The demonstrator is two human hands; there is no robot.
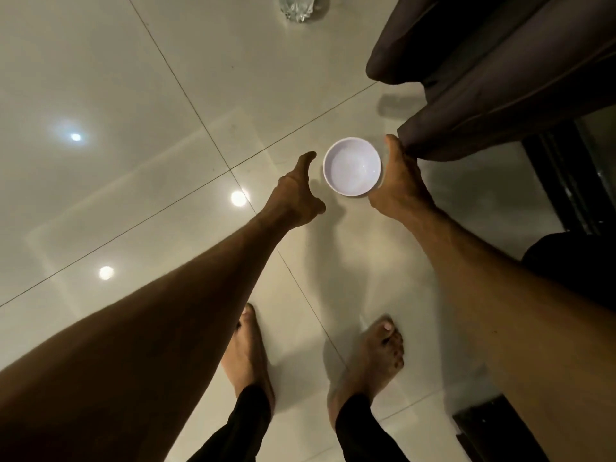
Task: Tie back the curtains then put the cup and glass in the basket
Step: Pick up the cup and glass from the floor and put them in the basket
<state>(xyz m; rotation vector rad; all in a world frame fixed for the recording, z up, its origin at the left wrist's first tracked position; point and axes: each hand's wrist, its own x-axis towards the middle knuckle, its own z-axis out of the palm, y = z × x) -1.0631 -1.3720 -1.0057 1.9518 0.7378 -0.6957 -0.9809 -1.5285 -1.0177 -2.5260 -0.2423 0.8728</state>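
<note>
A white cup [351, 166] shows its round open mouth from above, over the glossy tiled floor. My right hand [398, 181] wraps around the cup's right side, thumb near the rim, and holds it. Just left of the cup, my left hand [296, 193] hovers with fingers spread, a small gap between it and the rim, holding nothing. A clear cut glass [297, 7] stands on the floor at the top edge, partly cut off. Dark grey curtains [493, 71] hang at the upper right, their hem right beside my right thumb. No basket is in view.
My two bare feet [366, 358] stand on the cream floor tiles [133, 95] below the cup. A dark window or door frame [566, 181] runs along the right edge behind the curtains. Ceiling lights reflect on the tiles at the left.
</note>
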